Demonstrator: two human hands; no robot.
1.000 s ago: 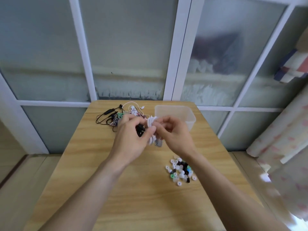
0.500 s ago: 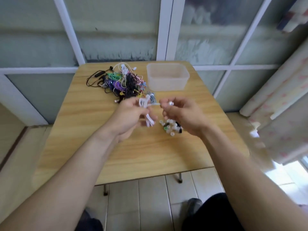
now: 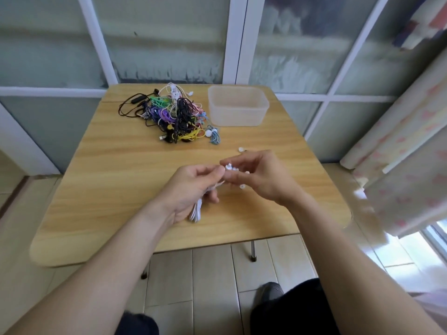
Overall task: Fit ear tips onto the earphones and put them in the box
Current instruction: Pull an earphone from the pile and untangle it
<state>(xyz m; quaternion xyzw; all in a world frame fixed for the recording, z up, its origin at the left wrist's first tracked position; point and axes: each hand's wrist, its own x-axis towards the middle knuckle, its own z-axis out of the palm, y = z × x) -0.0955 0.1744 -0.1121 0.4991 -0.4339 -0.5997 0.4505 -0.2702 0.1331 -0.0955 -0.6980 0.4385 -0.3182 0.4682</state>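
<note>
A wooden table [image 3: 121, 180] stands before frosted glass panels. Since a second ago the hands have dropped from beside the box [image 3: 238, 106] toward the near edge. The left hand [image 3: 191, 189] grips a white earphone [image 3: 196, 211]; the right hand [image 3: 260, 175] pinches a white tip [image 3: 229, 167] against it, so fitting seems underway. The cable pile [image 3: 174, 114] waits untouched.

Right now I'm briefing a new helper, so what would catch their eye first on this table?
The tangled heap of multicoloured earphone cables at the far middle of the light wooden table, beside the translucent plastic box to its right. Nearer, the left hand grips a bundled white earphone cable while the right hand pinches a small white ear tip.
</note>
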